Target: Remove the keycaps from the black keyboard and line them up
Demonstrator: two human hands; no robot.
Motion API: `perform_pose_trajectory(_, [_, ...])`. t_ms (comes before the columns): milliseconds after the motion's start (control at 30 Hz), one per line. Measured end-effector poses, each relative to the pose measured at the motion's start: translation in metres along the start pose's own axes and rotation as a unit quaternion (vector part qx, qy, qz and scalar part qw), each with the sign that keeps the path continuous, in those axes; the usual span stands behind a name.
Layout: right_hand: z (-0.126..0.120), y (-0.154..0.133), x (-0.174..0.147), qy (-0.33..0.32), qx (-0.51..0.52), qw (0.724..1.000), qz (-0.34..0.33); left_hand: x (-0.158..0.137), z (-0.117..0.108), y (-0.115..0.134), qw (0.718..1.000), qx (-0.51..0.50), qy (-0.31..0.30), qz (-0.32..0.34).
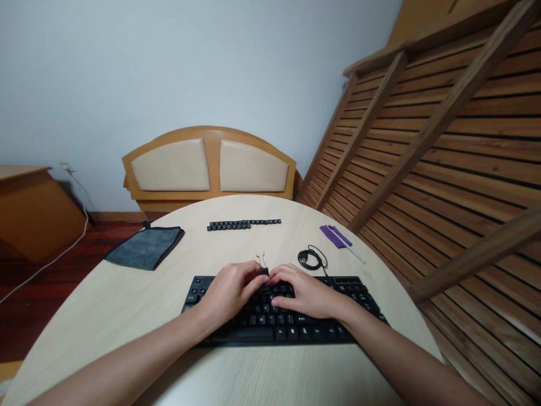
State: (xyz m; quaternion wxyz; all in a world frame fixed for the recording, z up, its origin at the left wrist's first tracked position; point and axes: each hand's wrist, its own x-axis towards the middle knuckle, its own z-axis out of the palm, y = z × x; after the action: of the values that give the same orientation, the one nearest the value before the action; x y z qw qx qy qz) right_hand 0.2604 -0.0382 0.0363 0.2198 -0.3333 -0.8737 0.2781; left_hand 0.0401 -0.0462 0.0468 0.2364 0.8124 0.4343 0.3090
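Note:
A black keyboard (pixel 304 334) lies across the near part of the round table. Over its upper rows, my left hand (pixel 232 287) is closed, thumb and fingers pinching the small black handle of a wire keycap puller (pixel 264 272). Two thin bent wires stick up from that handle. My right hand (pixel 306 290) rests on the keys just to the right, thumb apart from the curled fingers. Its fingertips come close to the puller's lower end; whether they touch it I cannot tell. Both hands hide many of the middle keys.
Removed keycaps (pixel 230 225) stand in rows farther back on the table (pixel 139 316). A coiled black cable (pixel 310 259) lies behind the keyboard. To the right are a purple cloth (pixel 333 237) and a thin metal tool (pixel 353 252); a dark grey cloth (pixel 143 248) lies left.

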Motion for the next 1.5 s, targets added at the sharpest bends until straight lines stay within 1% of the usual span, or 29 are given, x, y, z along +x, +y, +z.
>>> perform_pose_trajectory(200, [0.005, -0.007, -0.002, 0.021, -0.023, 0.999, 0.006, 0.0, 0.006, -0.005, 1.0, -0.008, 0.01, 0.023])
perform_pose_trajectory(333, [0.011, -0.008, -0.003, 0.042, -0.045, 0.998, 0.017, 0.0, 0.008, -0.011, 1.0, -0.011, 0.014, 0.012])
perform_pose_trajectory(467, [0.018, -0.01, -0.006, 0.062, -0.059, 0.996, 0.04, 0.001, 0.011, -0.018, 0.996, -0.088, 0.003, -0.02])
perform_pose_trajectory(600, [0.02, -0.012, -0.008, 0.073, -0.06, 0.994, 0.054, 0.004, 0.014, -0.025, 0.983, -0.175, -0.001, -0.054])
perform_pose_trajectory(733, [0.021, -0.012, -0.008, 0.074, -0.053, 0.994, 0.06, 0.006, 0.016, -0.028, 0.976, -0.208, -0.003, -0.064])
perform_pose_trajectory(867, [0.022, -0.01, -0.007, 0.083, -0.053, 0.993, 0.058, 0.002, 0.015, -0.023, 0.985, -0.169, -0.024, -0.035])
perform_pose_trajectory(1033, [0.024, -0.01, -0.007, 0.083, -0.061, 0.993, 0.058, -0.004, 0.013, -0.013, 0.998, -0.06, -0.019, 0.014])
perform_pose_trajectory(1133, [0.024, -0.01, -0.008, 0.084, -0.061, 0.993, 0.061, -0.006, 0.012, -0.012, 0.999, -0.039, -0.017, 0.009])
perform_pose_trajectory(1233, [0.025, -0.011, -0.009, 0.09, -0.057, 0.992, 0.065, -0.005, 0.013, -0.015, 0.996, -0.084, -0.017, -0.024])
perform_pose_trajectory(1367, [0.029, -0.012, -0.007, 0.107, -0.059, 0.989, 0.079, -0.001, 0.015, -0.021, 0.986, -0.16, -0.018, -0.047])
perform_pose_trajectory(1500, [0.033, -0.015, -0.003, 0.132, -0.073, 0.984, 0.095, 0.004, 0.019, -0.028, 0.956, -0.278, -0.016, -0.097])
